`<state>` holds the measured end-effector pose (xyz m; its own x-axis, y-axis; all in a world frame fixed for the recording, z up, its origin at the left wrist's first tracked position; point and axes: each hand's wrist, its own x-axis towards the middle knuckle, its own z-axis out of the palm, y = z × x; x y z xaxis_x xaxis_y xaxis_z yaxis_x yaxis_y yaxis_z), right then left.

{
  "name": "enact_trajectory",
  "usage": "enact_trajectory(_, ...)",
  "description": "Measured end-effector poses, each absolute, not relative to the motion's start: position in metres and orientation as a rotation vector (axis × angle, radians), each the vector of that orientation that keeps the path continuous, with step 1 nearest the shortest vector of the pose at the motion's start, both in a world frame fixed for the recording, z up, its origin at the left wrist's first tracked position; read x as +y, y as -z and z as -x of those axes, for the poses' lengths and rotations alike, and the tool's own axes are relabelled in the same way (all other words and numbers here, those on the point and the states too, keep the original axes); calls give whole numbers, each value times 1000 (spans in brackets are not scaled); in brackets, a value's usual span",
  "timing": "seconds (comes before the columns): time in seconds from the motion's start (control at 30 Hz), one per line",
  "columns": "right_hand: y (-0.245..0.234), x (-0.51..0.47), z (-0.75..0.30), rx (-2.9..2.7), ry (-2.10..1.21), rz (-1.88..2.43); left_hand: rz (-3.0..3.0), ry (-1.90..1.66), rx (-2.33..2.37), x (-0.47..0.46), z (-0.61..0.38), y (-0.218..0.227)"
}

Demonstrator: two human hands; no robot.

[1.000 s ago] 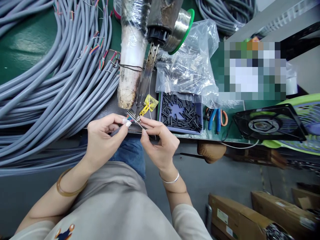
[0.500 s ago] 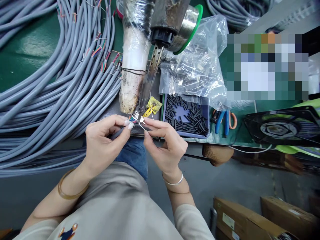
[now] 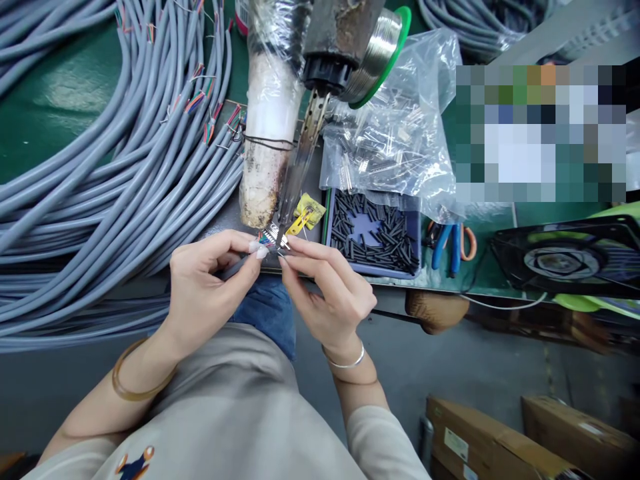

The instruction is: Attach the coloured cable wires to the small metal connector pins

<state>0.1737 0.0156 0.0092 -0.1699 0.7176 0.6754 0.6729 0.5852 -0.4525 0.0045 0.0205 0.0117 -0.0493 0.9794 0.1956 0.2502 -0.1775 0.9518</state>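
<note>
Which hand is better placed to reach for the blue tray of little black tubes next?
Probably the right hand. It is beside the blue tray and pinches only thin solder wire, while the left hand grips the gray cable end with its connector.

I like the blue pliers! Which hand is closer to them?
The right hand. It is just left of and below the pliers, apart from them. The left hand is farther left, beyond the right one.

On the counter (image 3: 60, 93), cable coils (image 3: 100, 173) lie to your left. The tray of sleeves (image 3: 373, 233) sits right of the soldering iron (image 3: 300, 167), with the bag (image 3: 395, 140) behind it and pliers (image 3: 450, 243) to its right.
</note>
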Motion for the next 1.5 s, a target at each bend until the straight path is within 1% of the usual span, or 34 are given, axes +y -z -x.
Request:
enact_trajectory(0.2,-6,15,-175,-1908,-73,1147,-1514,-1165,1379,20,-5,-10)
enact_trajectory(0.6,-4,18,-172,-1866,-97,1145,-1573,-1250,1416,20,-5,-12)
enact_trajectory(0.87,-9,17,-170,-1870,-37,1131,-1637,-1260,1351,22,0,-19)
enact_trajectory(1.07,-9,14,-175,-1960,32,1140,-1690,-1145,1345,21,0,-18)
enact_trajectory(1.27,-7,13,-177,-1972,56,1157,-1711,-1111,1372,21,-2,-19)
enact_trajectory(1.5,-3,15,-175,-1854,-119,1171,-1450,-1114,1375,21,-4,-16)
